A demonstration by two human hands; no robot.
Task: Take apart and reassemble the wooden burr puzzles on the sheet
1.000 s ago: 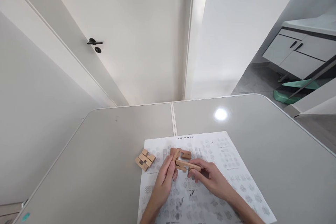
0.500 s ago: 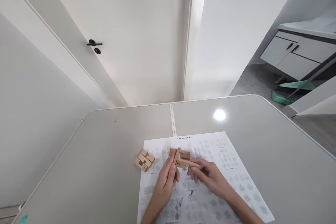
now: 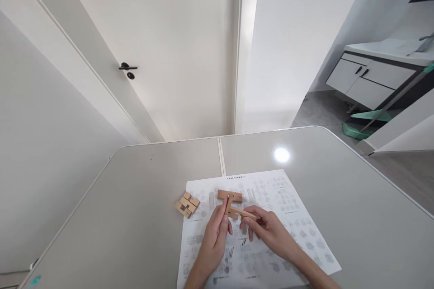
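Observation:
My left hand (image 3: 214, 232) pinches a notched wooden puzzle piece (image 3: 228, 205) that tilts upward. In the fingers of my right hand (image 3: 269, 230) is a second notched wooden puzzle piece (image 3: 246, 213), lying roughly sideways. Its left end meets the left-hand piece; whether the two interlock I cannot tell. Just behind them a third wooden puzzle piece (image 3: 238, 198) is on the printed sheet (image 3: 264, 194), partly covered by the left-hand piece. Several more wooden puzzle pieces (image 3: 193, 202) sit grouped together at the sheet's left edge.
The sheet, printed with many small diagrams, lies on a grey table (image 3: 145, 216) with a seam across its top. Beyond the far edge stands a white door with a black handle (image 3: 128, 67). A white cabinet (image 3: 366, 74) and a green bin (image 3: 356, 130) are at the far right.
My hands keep hold of the two pieces, and the right-hand piece has turned slightly, its left end against the left-hand one. The whole view has shifted a little.

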